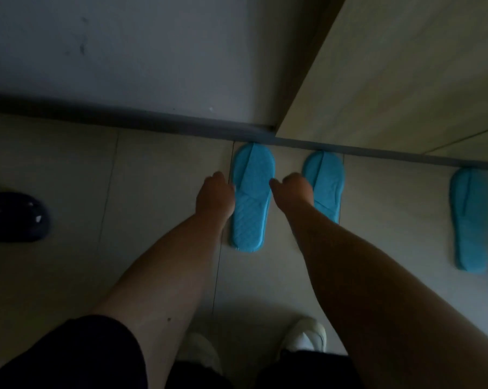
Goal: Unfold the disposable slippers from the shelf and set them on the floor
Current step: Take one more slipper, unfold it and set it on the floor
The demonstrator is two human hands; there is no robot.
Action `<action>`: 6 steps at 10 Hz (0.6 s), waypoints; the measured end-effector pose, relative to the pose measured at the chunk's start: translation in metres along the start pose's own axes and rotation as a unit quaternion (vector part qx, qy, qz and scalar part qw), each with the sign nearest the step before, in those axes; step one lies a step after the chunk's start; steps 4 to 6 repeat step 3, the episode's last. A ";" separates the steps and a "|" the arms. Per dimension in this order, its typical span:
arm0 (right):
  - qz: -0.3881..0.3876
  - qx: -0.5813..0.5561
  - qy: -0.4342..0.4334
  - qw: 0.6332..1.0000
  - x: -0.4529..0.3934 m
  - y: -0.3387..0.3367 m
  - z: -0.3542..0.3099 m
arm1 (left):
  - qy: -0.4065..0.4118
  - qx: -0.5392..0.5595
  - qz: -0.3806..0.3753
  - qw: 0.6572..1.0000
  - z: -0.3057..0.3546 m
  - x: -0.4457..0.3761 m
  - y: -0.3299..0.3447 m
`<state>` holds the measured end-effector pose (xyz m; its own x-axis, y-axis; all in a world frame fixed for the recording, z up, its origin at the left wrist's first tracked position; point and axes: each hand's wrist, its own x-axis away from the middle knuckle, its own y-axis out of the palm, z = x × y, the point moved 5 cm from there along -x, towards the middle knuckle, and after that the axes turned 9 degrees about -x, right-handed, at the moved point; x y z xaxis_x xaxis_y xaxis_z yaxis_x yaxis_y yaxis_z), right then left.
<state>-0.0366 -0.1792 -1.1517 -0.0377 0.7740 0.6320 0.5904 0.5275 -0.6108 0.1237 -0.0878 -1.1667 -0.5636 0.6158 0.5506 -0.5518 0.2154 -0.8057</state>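
Beyond both hands, pale tiled floor (164, 169) running to a grey skirting board (152, 120) under a light wooden cabinet (391, 80). Pinched between the curled left hand (215, 195) and curled right hand (296, 186), one flat quilted blue disposable slipper (251, 197), lying on the tiles; just past the right hand a second blue slipper (325, 186), well beyond that a third (471, 220). Fingertips hidden, so how firmly either side is gripped: cannot tell. Likely step: setting down and squaring up; next, probably letting go without skewing it.

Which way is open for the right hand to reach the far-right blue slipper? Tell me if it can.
Probably yes. The right hand is low at the middle slipper, and only bare floor tiles lie between it and the far-right blue slipper. Nothing blocks a sideways reach along the baseboard.
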 end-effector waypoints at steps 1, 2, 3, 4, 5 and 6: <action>0.020 0.033 -0.033 0.999 0.058 -0.052 -0.026 | 0.053 -0.058 0.006 0.997 0.020 0.058 -0.054; 0.021 0.102 -0.082 0.991 0.135 -0.112 -0.048 | 0.127 -0.157 0.019 0.979 0.045 0.130 -0.122; 0.031 0.204 -0.161 0.965 0.220 -0.180 -0.075 | 0.182 -0.232 0.060 0.954 0.070 0.205 -0.198; 0.031 0.204 -0.161 0.965 0.220 -0.180 -0.075 | 0.182 -0.232 0.060 0.954 0.070 0.205 -0.198; 0.031 0.204 -0.161 0.965 0.220 -0.180 -0.075 | 0.182 -0.232 0.060 0.954 0.070 0.205 -0.198; 0.031 0.204 -0.161 0.965 0.220 -0.180 -0.075 | 0.182 -0.232 0.060 0.954 0.070 0.205 -0.198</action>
